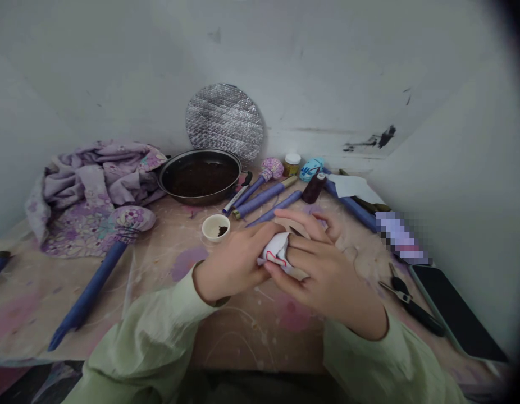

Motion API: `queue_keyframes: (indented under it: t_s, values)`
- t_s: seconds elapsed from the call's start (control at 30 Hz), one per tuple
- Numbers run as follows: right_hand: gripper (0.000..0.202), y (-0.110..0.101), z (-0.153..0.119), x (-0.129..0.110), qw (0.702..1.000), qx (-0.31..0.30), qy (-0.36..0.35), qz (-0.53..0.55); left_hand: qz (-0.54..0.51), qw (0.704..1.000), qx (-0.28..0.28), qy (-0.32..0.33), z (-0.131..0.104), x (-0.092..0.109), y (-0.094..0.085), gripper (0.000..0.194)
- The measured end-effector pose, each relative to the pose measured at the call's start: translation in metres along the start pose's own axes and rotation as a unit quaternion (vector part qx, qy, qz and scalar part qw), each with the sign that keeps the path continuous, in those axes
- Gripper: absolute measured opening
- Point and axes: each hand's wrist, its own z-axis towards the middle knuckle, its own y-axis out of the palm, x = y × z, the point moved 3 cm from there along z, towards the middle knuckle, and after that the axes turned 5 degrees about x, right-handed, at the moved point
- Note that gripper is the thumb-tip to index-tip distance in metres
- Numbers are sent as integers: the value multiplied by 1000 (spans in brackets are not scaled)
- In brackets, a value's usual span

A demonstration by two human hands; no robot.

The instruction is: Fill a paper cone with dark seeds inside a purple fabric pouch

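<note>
Grip: our left hand (238,259) and right hand (329,268) both clasp white red-lined piece (277,248), held between them above table (243,334) | near: white cup (208,227) with small dark bits, left; dark spool (313,189), beyond | farther: we see black pan (196,200), foil disc (224,120) against wall (310,67) behind it | right: snips (424,317) beside phone (457,314)

From my remote seat, I looked into a makeshift craft corner, probably in a home: scuffed wall (302,73), patterned table (251,322), pan (195,200), thread spool (312,189), black-handled tool (425,316).
</note>
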Motion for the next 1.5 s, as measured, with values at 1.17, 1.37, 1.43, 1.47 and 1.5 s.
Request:
queue_keyframes:
  t_s: [1.17, 1.37, 1.43, 1.47, 1.5]
  values:
    - [22, 7, -4, 6, 998, -62, -9, 2, 54, 998, -35, -27, 0, -9, 7, 27]
    - [18, 3, 0, 4, 998, 31, -23, -44, 37, 999, -4, -8, 0, -7, 3, 24]
    - [13, 3, 0, 3, 998, 32, -28, -52, 35, 999, 7, -6, 1, -8, 2, 25]
    - [10, 3, 0, 2, 998, 29, -25, -50, 34, 999, 10, -10, 1, -8, 1, 25]
    - [7, 3, -1, 2, 998, 25, -19, -46, 31, 999, 10, -16, 1, -9, 0, 25]
